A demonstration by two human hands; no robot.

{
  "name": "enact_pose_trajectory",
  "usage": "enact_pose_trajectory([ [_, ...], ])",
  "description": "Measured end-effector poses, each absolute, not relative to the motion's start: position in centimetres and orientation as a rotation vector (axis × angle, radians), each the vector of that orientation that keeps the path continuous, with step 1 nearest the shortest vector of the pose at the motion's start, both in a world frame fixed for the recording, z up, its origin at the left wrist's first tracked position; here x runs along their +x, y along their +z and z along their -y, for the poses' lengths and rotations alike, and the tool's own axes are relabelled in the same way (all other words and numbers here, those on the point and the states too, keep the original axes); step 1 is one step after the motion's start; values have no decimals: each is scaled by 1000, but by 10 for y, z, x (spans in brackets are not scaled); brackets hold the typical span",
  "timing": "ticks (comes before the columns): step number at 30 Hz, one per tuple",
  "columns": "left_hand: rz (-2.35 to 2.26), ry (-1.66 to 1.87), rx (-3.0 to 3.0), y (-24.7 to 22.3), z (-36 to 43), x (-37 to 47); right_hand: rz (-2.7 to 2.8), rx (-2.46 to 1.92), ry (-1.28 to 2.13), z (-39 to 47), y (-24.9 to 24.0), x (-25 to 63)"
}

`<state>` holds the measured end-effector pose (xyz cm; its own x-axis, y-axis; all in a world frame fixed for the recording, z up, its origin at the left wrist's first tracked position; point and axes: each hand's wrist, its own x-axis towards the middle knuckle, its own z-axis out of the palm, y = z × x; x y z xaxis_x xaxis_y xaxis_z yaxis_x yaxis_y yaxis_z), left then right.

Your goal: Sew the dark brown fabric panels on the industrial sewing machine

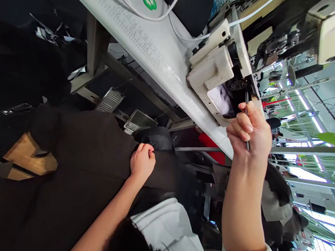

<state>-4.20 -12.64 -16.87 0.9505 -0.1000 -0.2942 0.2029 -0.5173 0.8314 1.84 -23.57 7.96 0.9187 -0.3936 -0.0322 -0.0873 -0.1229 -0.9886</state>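
Observation:
My right hand (252, 130) is closed around a slim dark metal tool (247, 96), its kind not clear. The upper end of this tool reaches into the open part of a cream sewing machine (209, 72), close to a dark round metal part (238, 85). Below my fist the other end sticks out near the wrist. My left hand (142, 160) rests on dark cloth (96, 151) over the lap, fingers curled in. Nothing shows in it, though the fingertips are partly hidden.
A white table edge with a printed ruler (140, 39) runs diagonally by the machine. White cable (179, 37) crosses the tabletop. Under it are metal frame bars (137, 80) and pedals (140, 120). White cloth (167, 226) lies at the bottom; brown material (31, 155) is at left.

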Motion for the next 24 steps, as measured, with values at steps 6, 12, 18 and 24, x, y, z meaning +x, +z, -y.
enact_pose_trajectory([
  [6, -83, -377, 2062, -167, 124, -42, -360, -1791, -496, 222, 67, 16],
  [12, -89, -385, 2052, -166, 123, -41, -333, -1857, -567, 228, 62, 20],
  [18, -76, -379, 2051, -166, 124, -41, -262, -1932, -556, 225, 59, 17],
  [24, -68, -374, 2059, -167, 123, -40, -295, -1966, -589, 229, 59, 10],
])
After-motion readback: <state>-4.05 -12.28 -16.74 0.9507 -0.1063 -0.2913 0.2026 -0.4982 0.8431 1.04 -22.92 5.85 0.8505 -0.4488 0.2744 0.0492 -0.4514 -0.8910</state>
